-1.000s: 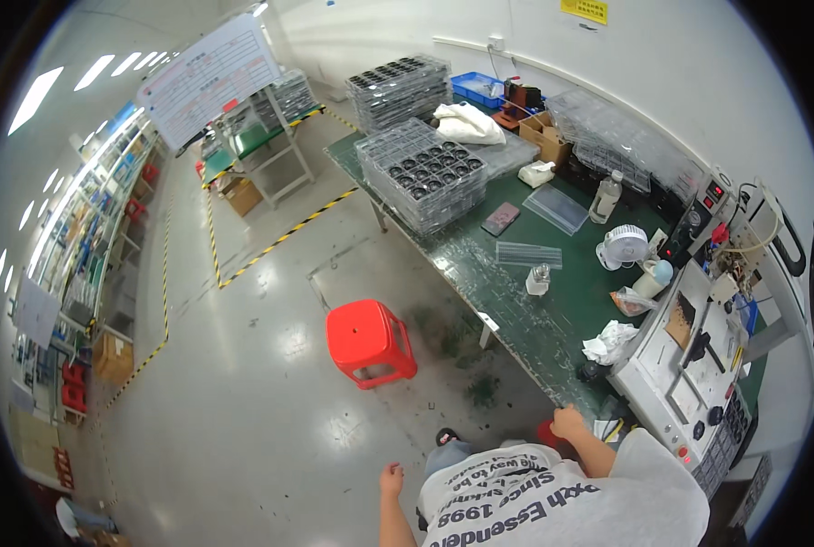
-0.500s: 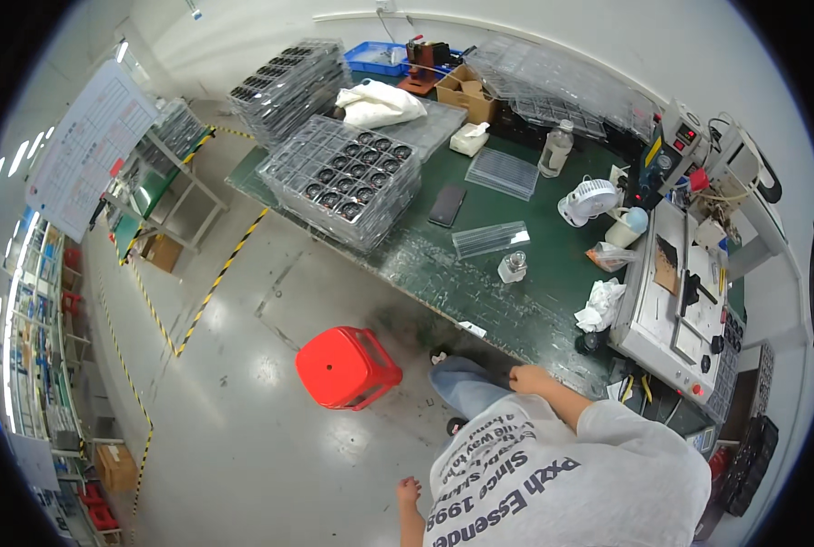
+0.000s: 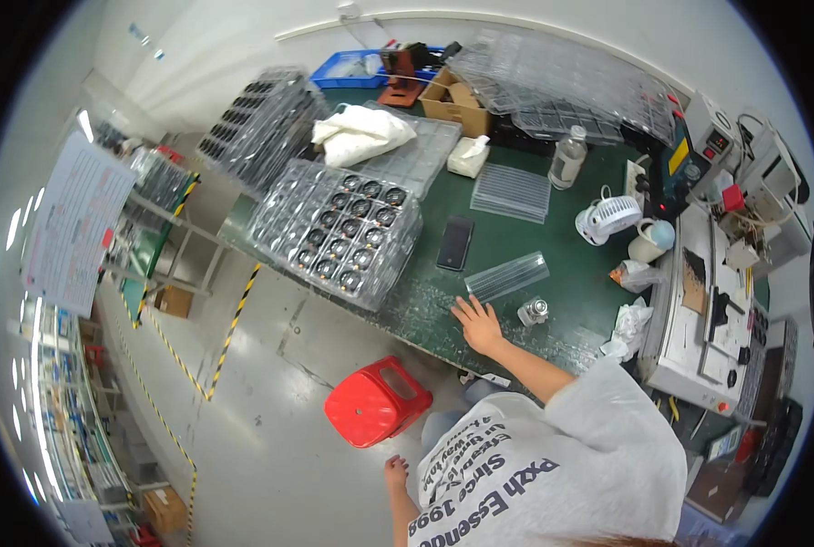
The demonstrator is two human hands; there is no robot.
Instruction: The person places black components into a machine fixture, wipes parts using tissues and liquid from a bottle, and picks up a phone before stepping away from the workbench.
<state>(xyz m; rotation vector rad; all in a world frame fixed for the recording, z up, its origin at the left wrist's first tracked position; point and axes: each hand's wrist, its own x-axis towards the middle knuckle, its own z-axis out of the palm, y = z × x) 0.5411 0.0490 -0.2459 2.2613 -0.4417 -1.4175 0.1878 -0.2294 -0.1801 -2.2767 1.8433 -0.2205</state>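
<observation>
Your right hand (image 3: 476, 324) has bare surface (image 3: 425, 314) along the near edge; clear tray (image 3: 506, 275) and small metal part (image 3: 534, 312) block beyond.

green bench (image 3: 553, 264) | clear trays (image 3: 339, 232), phone (image 3: 454, 242), small fan (image 3: 607, 219), bottle (image 3: 566, 157), tissue box (image 3: 468, 157)

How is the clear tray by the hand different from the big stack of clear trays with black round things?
The single clear plastic tray lies flat, thin and empty beside the right hand; the stack of clear trays is tall, wide and filled with black round parts. The single tray is a narrow strip; the stack is squarish. Both are see-through plastic on the green table.
</observation>
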